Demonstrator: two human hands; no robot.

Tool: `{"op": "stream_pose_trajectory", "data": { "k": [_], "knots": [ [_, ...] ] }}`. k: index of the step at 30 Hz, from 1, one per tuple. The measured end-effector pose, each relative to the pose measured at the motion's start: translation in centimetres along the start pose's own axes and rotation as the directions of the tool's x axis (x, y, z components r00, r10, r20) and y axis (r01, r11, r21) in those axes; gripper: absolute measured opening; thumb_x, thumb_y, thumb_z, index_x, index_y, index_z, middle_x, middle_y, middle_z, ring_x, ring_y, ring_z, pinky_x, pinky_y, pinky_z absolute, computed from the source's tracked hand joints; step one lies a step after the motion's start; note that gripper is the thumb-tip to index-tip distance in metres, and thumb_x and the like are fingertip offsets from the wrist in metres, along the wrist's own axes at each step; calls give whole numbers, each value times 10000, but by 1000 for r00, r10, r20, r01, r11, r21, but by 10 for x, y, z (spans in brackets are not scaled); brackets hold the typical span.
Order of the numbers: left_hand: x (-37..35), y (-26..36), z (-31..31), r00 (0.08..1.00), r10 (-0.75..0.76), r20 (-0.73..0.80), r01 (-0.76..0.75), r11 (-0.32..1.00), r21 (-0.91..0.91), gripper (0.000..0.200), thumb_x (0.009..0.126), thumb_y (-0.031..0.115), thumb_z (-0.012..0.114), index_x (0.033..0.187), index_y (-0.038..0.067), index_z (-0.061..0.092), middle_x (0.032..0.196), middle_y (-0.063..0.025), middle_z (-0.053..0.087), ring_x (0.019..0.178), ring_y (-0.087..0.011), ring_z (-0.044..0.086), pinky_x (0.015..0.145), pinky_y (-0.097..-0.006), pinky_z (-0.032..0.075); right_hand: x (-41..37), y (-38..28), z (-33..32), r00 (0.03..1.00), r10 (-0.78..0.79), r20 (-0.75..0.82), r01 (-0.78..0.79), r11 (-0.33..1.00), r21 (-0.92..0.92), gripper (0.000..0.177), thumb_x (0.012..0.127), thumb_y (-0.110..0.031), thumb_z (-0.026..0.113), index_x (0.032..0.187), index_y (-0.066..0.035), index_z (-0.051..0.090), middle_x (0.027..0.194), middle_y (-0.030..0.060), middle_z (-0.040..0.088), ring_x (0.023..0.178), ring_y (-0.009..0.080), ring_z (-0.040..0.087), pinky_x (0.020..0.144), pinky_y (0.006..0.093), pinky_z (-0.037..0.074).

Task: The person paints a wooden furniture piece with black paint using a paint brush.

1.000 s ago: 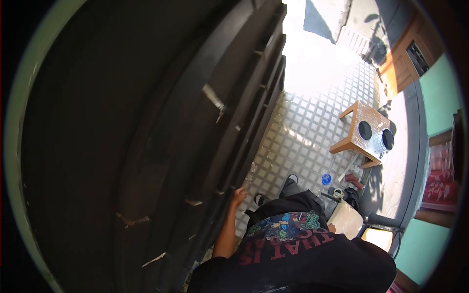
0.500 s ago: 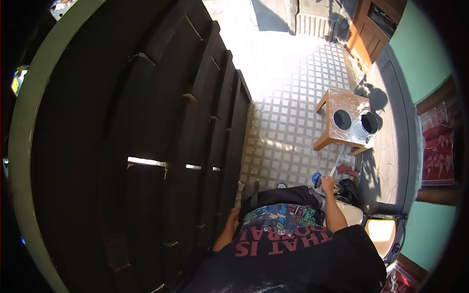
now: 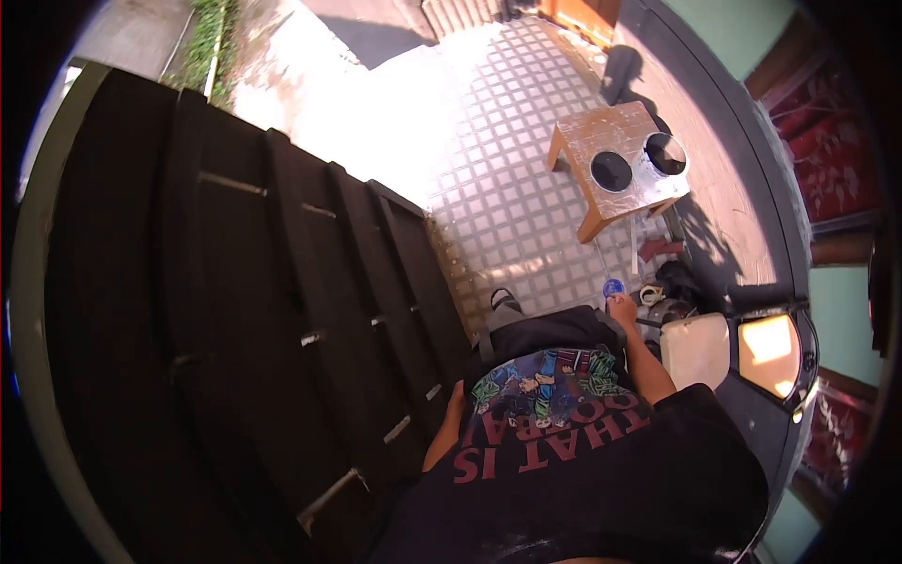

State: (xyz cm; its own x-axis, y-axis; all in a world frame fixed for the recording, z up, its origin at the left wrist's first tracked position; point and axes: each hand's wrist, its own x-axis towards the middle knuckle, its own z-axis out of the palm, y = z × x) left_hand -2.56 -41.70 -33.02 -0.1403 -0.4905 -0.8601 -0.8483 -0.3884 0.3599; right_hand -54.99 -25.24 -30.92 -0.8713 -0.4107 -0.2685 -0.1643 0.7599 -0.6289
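Note:
My right hand (image 3: 621, 309) is closed in front of my right hip, its fingers curled. What it grips is too small to make out. A round blue thing (image 3: 613, 288) shows right at its fingertips. My left hand (image 3: 458, 395) hangs low at my left side, between my black printed shirt (image 3: 554, 451) and the dark slatted wooden panel (image 3: 282, 310); its fingers are hidden. Ahead to the right, a wooden stool (image 3: 601, 132) carries a round container of dark paint (image 3: 612, 171) and a whitish bucket (image 3: 650, 169) with dark contents.
Pale patterned floor tiles (image 3: 498, 122) stretch ahead, glaring in sunlight. To my right are a whitish plastic container (image 3: 695, 348), a black bag (image 3: 675, 280) and a dark chair-like frame with a tan panel (image 3: 770, 352). A reddish piece (image 3: 660, 248) lies by the stool.
My view has swung, so the stool and its containers appear farther left and higher, and more of the panel's far end shows. A foot has come into view. My right hand stays closed.

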Motion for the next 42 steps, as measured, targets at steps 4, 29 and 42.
{"op": "stream_pose_trajectory", "data": {
  "k": [4,29,42],
  "knots": [
    [71,37,-69,977,150,152,-187,944,273,458,831,290,654,1207,35,708,1075,-156,744,980,-265,712,861,-394,553,-35,9,2,978,187,-92,-193,979,-61,239,794,-254,685,893,-46,749,813,205,700,819,384,694,741,468,522],
    [267,694,-44,796,340,501,-598,316,737,519,846,324,536,1233,4,662,1216,-280,660,1196,-445,600,1024,-491,468,214,-124,48,862,402,-307,-347,912,219,359,886,-170,663,1225,-58,696,953,220,700,922,390,677,834,450,527],
    [460,824,139,196,177,965,-970,-110,217,383,920,217,575,1262,71,667,1164,-184,714,1070,-293,699,918,-384,540,366,-228,111,714,504,-485,-320,852,414,398,806,20,631,1192,-59,685,817,163,616,832,375,652,736,464,519]
  ]
}}
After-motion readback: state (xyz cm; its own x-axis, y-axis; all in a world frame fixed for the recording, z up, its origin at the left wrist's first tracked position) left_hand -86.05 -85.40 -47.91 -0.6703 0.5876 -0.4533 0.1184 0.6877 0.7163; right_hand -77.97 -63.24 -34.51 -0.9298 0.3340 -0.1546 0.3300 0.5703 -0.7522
